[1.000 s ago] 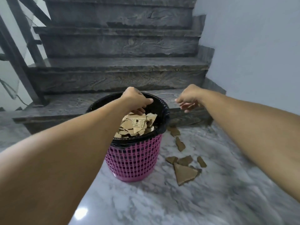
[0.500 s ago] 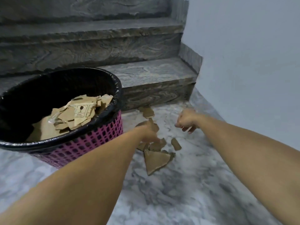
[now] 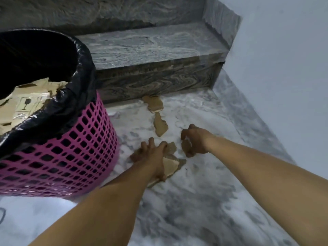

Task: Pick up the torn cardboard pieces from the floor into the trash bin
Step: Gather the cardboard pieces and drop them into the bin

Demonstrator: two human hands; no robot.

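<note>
Bin (image 3: 74, 153) at 9 o'clock, close by for short carry, already part-filled. Left hand (image 3: 152, 155) flat, fingers spread, pressing on large cardboard piece (image 3: 171, 165). Right hand (image 3: 195, 139) clawed over small scrap (image 3: 186, 148); grip closure unclear. Two pieces (image 3: 160, 126) lie untouched at 12 o'clock by step (image 3: 156, 50).

Left hand (image 3: 153, 155) covers most of the cardboard pieces (image 3: 171, 165) right of the trash bin (image 3: 74, 148); bin's left side cut off.
</note>
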